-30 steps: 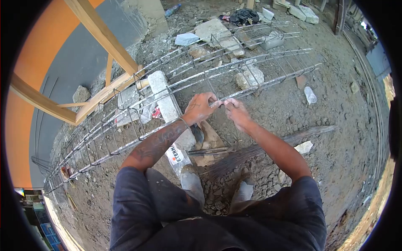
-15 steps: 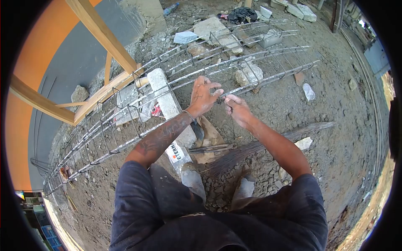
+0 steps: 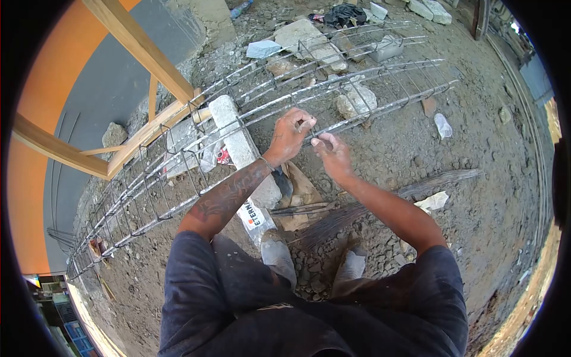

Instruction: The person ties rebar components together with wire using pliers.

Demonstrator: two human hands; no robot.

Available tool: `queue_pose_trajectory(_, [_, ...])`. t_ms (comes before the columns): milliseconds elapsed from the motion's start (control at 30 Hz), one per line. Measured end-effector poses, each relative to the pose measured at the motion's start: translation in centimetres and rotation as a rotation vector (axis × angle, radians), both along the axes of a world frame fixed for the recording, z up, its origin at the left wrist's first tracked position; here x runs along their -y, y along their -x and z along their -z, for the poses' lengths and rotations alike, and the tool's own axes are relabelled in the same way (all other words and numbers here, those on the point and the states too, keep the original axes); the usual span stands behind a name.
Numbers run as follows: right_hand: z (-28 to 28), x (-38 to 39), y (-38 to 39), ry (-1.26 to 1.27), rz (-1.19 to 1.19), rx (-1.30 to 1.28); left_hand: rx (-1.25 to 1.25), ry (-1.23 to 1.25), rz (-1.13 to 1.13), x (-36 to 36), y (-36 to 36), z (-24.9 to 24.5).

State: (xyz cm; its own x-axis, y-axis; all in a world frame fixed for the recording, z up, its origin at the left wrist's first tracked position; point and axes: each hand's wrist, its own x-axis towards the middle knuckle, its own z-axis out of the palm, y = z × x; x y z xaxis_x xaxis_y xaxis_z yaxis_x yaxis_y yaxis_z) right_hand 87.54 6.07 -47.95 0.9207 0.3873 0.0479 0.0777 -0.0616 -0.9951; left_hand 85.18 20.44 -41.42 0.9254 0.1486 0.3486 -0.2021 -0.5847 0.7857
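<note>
A long reinforcing cage (image 3: pixel 386 109) of pale steel bars with dark wire stirrups lies across the ground before me. My left hand (image 3: pixel 288 138) is closed at the near bar, thumb and fingers pinched on a thin dark stirrup (image 3: pixel 313 127). Just right of it and slightly lower, my right hand (image 3: pixel 334 156) pinches at the lower end of that stirrup, beside the bar. The fingertips partly cover the joint, so any tie wire there is hidden. Left of my hands, a pale concrete block (image 3: pixel 229 122) lies among the cage bars.
A wooden frame (image 3: pixel 140 53) stands at the left by the orange and grey wall. Stones (image 3: pixel 357 100), a slab (image 3: pixel 303 38) and a black plastic bag (image 3: pixel 345 15) lie beyond. A bundle of dark thin strands (image 3: pixel 380 208) and a printed white wrapper (image 3: pixel 253 217) lie near my feet.
My right hand has shifted slightly left and its fingers have loosened a little. My left hand stays at the same bar, its fingers drawn closer together.
</note>
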Motion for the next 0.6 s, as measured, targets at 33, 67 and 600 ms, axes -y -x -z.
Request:
queue_pose_trajectory(33, [0.5,-0.1,-0.1,-0.001,0.001,-0.002,-0.002,-0.001,0.001,0.1,0.1,-0.2])
queue_pose_trajectory(67, [0.5,-0.2,-0.1,-0.006,0.036,0.046,-0.005,0.007,0.013,0.1,0.2,-0.3])
queue_pose_trajectory(600, [0.2,0.2,-1.1,0.012,-0.034,0.108,-0.095,-0.088,0.221,-0.9,2.0,-0.6])
